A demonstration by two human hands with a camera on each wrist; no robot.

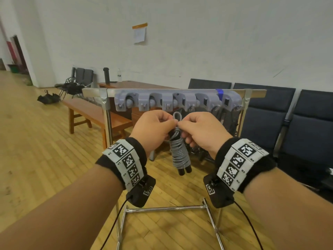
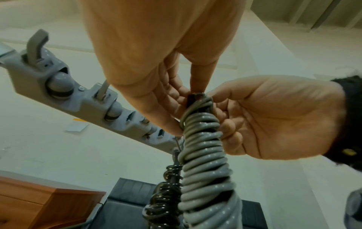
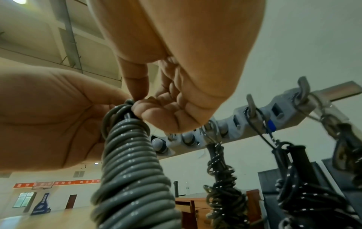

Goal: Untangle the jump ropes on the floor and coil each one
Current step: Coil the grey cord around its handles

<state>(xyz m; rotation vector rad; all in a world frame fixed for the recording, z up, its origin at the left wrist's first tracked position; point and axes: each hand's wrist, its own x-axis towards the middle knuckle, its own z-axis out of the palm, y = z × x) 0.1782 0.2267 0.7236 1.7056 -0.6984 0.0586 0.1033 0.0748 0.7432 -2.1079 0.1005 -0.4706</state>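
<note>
- The grey jump rope [image 1: 180,152] is already wound tight round its two black handles [image 1: 184,170] and held in the air just below the grey hook rack [image 1: 177,100]; it is off the floor.
- Left hand [image 1: 153,129] and right hand [image 1: 201,131] both have their grip clamped on the bundle's top, pinching at the base of a small loop [image 1: 177,116] that stands up between them.
- Judged step: finishing this coil. Next, the loop probably wants lifting onto a free hook, kept pinched so the turns don't slacken.
- The right wrist view alone shows black coiled ropes [image 3: 225,182] already hanging from rack hooks.
- Only the head view shows the standing loop and the chrome frame [image 1: 165,208] on the wooden floor [image 1: 45,141].
</note>
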